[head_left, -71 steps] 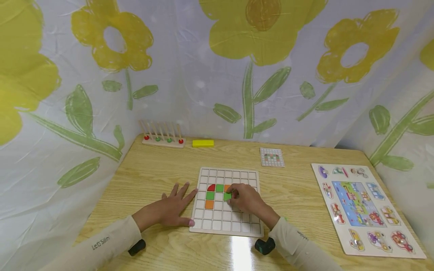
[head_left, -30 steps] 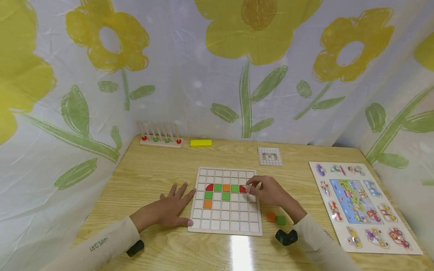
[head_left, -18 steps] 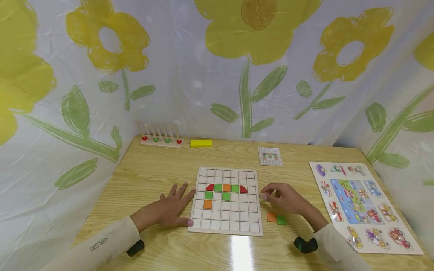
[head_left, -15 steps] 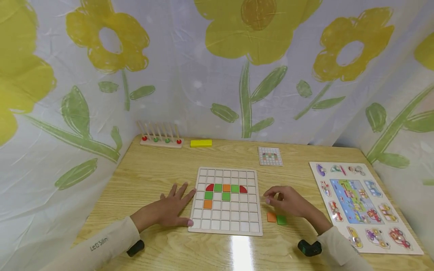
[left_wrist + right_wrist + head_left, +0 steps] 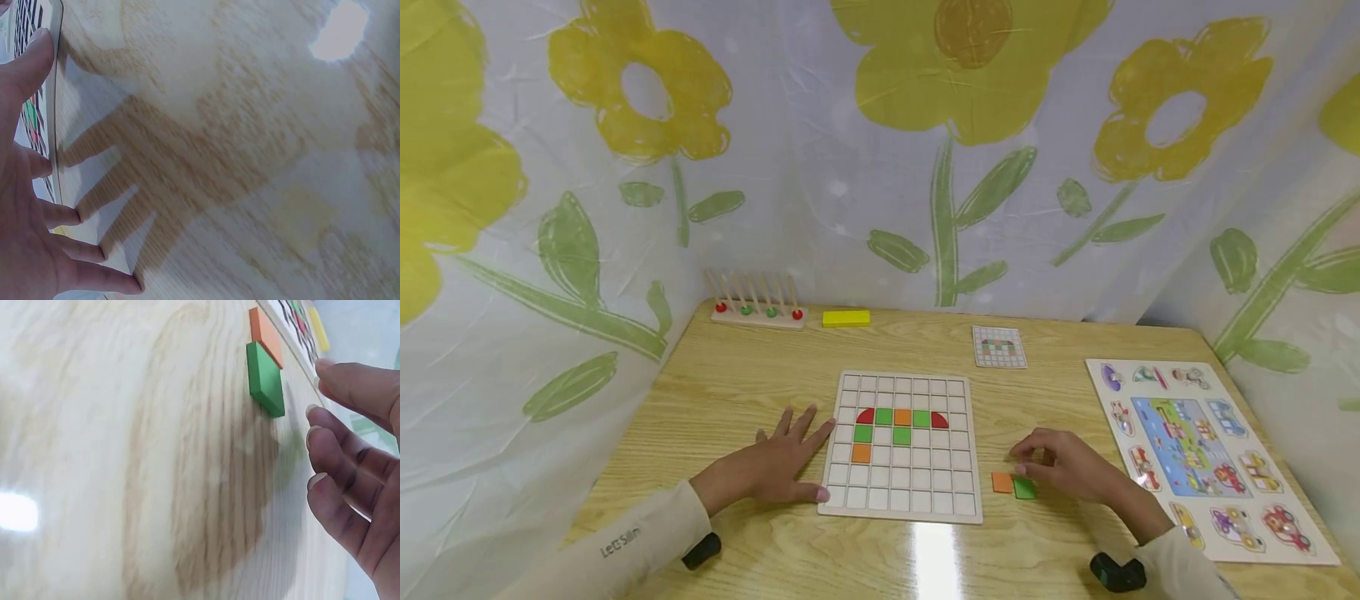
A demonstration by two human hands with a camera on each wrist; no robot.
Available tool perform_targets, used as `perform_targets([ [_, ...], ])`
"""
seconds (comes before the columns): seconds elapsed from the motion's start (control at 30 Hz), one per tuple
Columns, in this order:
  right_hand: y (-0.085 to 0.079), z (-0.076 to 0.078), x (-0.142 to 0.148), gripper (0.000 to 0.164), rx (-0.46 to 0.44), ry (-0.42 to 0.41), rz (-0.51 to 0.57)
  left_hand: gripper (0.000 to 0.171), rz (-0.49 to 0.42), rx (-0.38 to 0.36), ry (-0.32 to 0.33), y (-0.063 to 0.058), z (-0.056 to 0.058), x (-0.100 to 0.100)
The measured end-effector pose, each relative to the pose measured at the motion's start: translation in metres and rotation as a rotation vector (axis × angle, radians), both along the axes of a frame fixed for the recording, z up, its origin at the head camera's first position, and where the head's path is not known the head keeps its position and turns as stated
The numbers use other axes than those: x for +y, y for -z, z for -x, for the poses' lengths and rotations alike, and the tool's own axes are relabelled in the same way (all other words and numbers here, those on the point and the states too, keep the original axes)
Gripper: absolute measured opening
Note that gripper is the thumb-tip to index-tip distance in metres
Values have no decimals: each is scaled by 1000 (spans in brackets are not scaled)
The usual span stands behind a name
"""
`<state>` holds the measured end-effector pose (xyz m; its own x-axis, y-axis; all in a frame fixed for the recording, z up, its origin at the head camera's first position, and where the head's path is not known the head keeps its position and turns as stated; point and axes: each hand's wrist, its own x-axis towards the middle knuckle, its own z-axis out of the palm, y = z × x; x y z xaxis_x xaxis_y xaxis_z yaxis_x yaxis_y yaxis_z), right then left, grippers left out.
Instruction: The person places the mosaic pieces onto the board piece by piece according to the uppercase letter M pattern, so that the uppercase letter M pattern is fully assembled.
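A square wooden grid board (image 5: 880,479) lies mid-table, with green and orange square tiles and two red quarter-round pieces (image 5: 939,420) in its cells. My left hand (image 5: 782,462) rests with fingers spread at the board's left side, its thumb at the edge; the left wrist view shows the fingertips down on the tabletop. To the right of the board, a loose orange tile (image 5: 1002,482) and a green tile (image 5: 1024,490) lie side by side. My right hand (image 5: 1071,467) hovers at the green tile, fingers loosely bent, with nothing between thumb and fingertips in the right wrist view.
A small pattern card (image 5: 1000,347) lies behind the board. At the back left stand a peg rack (image 5: 760,317) with red and green beads and a yellow block (image 5: 846,318). On the right lies a picture puzzle board (image 5: 1195,450); a flowered curtain (image 5: 797,167) hangs behind.
My right hand has let go of the right-hand red quarter-round piece, which stays in its cell, and has moved right and nearer to me, over to the loose tiles. The left hand stays put.
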<state>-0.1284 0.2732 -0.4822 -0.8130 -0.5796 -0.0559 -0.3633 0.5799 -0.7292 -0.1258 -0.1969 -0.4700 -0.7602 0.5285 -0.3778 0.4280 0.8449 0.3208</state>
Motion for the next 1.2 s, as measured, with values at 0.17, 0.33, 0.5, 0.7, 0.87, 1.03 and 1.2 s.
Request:
perform_targets([
  [0.17, 3, -5, 8, 26, -2, -11, -16, 105, 4, 1, -14, 2, 0, 0],
  [0.33, 6, -13, 10, 29, -39, -34, 13, 105, 8, 4, -16, 3, 0, 0],
  [0.5, 9, -20, 8, 31, -21, -44, 43, 105, 22, 8, -12, 3, 1, 0],
  [0.7, 10, -24, 6, 33, -3, -44, 21, 105, 22, 5, -8, 4, 1, 0],
  [0.87, 11, -25, 6, 32, 1, -33, 20, 106, 25, 13, -7, 6, 2, -1],
  [1.03, 11, -25, 6, 29, -3, -17, 21, 106, 18, 15, -6, 5, 2, 0],
  [1.2, 11, -25, 6, 27, -14, -6, 19, 105, 19, 15, -9, 4, 1, 0],
])
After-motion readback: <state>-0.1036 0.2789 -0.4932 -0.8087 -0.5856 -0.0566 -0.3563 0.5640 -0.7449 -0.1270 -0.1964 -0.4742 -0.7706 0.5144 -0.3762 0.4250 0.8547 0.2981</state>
